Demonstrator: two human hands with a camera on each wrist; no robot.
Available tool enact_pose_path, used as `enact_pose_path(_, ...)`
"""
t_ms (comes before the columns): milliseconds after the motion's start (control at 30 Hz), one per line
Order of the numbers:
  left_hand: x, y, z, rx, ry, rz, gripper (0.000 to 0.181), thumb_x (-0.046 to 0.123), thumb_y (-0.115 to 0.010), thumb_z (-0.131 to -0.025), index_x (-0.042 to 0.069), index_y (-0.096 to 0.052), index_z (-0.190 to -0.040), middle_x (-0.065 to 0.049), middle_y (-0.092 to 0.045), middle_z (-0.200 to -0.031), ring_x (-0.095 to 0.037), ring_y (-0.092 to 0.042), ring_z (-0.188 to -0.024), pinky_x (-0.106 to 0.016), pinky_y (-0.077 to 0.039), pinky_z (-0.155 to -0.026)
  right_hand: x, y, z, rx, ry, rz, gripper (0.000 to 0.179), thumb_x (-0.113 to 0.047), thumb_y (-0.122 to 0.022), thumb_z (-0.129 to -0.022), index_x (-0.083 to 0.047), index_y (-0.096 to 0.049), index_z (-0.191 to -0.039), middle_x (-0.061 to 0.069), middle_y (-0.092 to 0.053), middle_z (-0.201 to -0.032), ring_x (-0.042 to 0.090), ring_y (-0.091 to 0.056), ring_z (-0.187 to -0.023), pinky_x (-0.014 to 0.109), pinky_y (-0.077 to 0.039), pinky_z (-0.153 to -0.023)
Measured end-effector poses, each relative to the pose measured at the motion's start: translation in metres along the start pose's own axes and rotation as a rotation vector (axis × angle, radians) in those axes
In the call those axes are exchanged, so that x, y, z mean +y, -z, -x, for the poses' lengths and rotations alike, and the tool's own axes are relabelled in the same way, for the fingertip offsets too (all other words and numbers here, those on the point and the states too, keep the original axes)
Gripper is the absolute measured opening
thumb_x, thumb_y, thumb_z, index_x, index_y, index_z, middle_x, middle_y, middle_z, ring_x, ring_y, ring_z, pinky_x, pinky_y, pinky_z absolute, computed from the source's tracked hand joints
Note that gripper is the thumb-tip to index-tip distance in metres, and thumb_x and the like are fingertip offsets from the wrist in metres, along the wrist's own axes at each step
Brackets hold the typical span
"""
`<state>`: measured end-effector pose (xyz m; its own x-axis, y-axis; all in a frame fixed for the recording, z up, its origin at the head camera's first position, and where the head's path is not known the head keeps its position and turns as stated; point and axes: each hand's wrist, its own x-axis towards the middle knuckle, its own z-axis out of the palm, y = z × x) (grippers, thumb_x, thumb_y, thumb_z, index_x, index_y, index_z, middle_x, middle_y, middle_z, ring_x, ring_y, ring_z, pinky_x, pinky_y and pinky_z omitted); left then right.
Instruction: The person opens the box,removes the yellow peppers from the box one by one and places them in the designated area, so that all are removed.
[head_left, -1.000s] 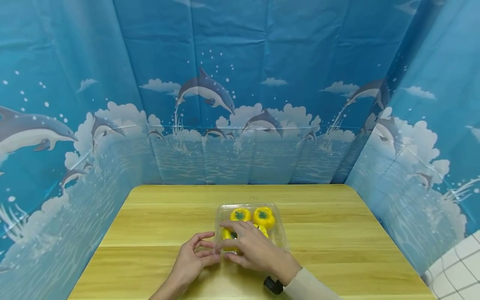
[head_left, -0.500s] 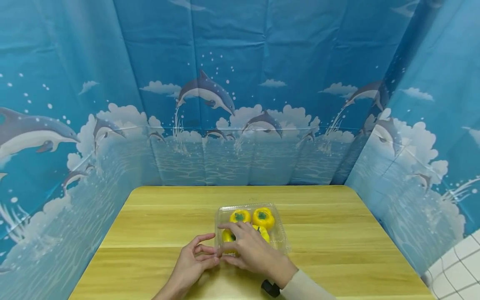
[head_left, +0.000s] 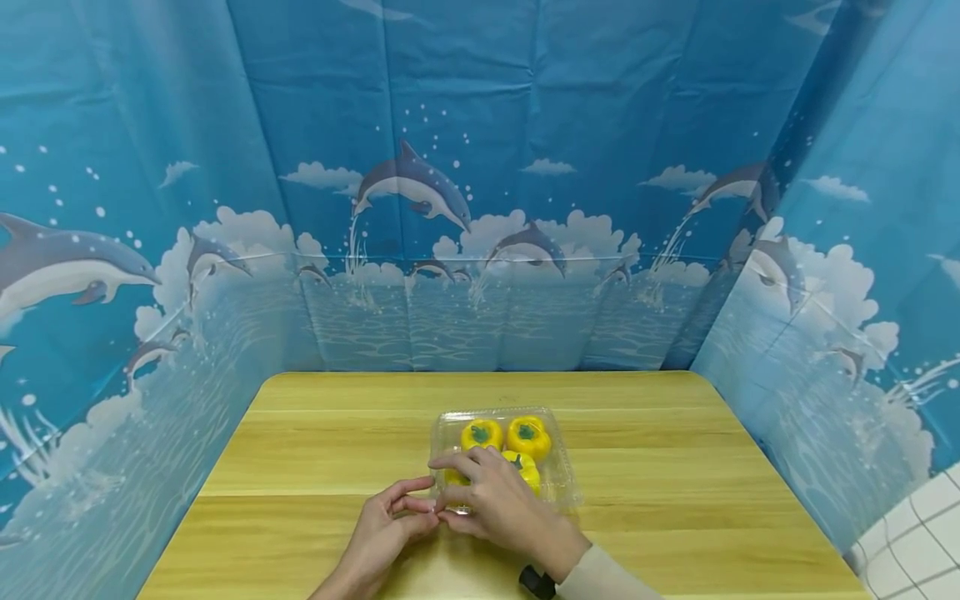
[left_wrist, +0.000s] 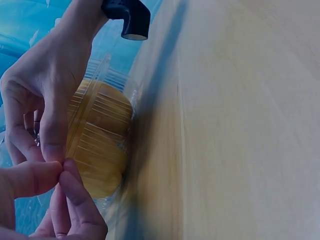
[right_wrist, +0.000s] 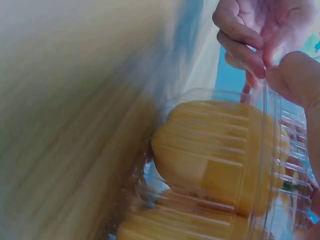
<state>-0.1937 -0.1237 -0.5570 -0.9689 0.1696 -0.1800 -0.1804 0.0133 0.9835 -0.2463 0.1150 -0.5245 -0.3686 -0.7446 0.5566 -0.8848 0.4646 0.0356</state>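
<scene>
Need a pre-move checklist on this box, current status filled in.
1. Box resting on table: ok.
2. Four yellow fruits inside: ok, one mostly hidden behind the right hand.
3. Left hand on the near left corner: ok, pinching the rim.
4. Right hand at that same corner: ok, thumb meeting the left hand.
5. Corner fully latched: cannot tell, hands cover it.
</scene>
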Motion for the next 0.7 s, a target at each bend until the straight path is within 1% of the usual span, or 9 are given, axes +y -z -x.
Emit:
enact_pose_path(133,0.0003,0.0002,0.0007,0.001,0.006,0.013,0.062,0.007,-0.081,-0.105,-0.001,-0.060,-0.163,-0.006,-0.080,-0.120,-0.024,-0.079,-0.112,-0.032,-0.067,-0.100,0.0000,-0.0057,-0.0008,0.060,0.027,0.004,0.012,-0.032,-0.100,-0.093,-0.034,-0.090,-0.100,-0.006,-0.083,-0.140,0.012,-0.074,-0.106,0.025,-0.053,-0.088)
enact_pose_path(267,0.0007,-0.0016,0.0013,0.007,0.025,0.048,0.064,0.006,-0.080,-0.104,-0.002,-0.058,-0.164,-0.002,-0.080,-0.114,-0.022,-0.077,-0.108,-0.030,-0.065,-0.096,-0.0007,-0.0069,-0.0003,0.054,0.024,-0.034,0.005,-0.030,-0.095,-0.099,-0.031,-0.091,-0.101,-0.009,-0.085,-0.132,0.011,-0.075,-0.104,0.024,-0.052,-0.085)
enact_pose_path(300,0.0004,-0.0024,0.0012,0.008,0.031,0.061,0.064,0.005,-0.080,-0.104,-0.003,-0.057,-0.164,-0.001,-0.080,-0.112,-0.021,-0.076,-0.106,-0.029,-0.064,-0.094,-0.0009,-0.0070,-0.0001,0.058,0.027,-0.039,0.004,-0.029,-0.094,-0.099,-0.030,-0.091,-0.101,-0.009,-0.085,-0.131,0.010,-0.075,-0.102,0.024,-0.052,-0.084)
enact_pose_path(367,-0.0004,-0.0041,0.0008,0.006,0.043,0.096,0.064,0.004,-0.080,-0.104,-0.002,-0.057,-0.163,-0.001,-0.080,-0.111,-0.019,-0.075,-0.104,-0.028,-0.063,-0.091,-0.0005,-0.0076,0.0006,0.083,0.045,-0.032,0.004,-0.027,-0.094,-0.098,-0.030,-0.091,-0.100,-0.011,-0.086,-0.128,0.009,-0.072,-0.097,0.020,-0.049,-0.082)
enact_pose_path(533,-0.0008,-0.0073,0.0000,-0.013,0.066,0.147,0.063,0.000,-0.077,-0.103,0.000,-0.056,-0.163,0.000,-0.078,-0.106,-0.017,-0.073,-0.100,-0.025,-0.061,-0.087,0.0012,-0.0106,0.0039,0.176,0.100,0.011,0.014,-0.026,-0.099,-0.089,-0.029,-0.089,-0.099,-0.015,-0.086,-0.121,0.005,-0.064,-0.086,0.014,-0.040,-0.078)
enact_pose_path(700,0.0001,-0.0092,-0.0020,-0.010,0.073,0.175,0.066,-0.002,-0.078,-0.101,0.000,-0.056,-0.162,0.004,-0.078,-0.100,-0.015,-0.074,-0.098,-0.025,-0.061,-0.087,0.0022,-0.0115,0.0047,0.187,0.111,0.015,0.016,-0.024,-0.099,-0.088,-0.027,-0.088,-0.099,-0.016,-0.086,-0.119,0.004,-0.067,-0.089,0.015,-0.048,-0.081)
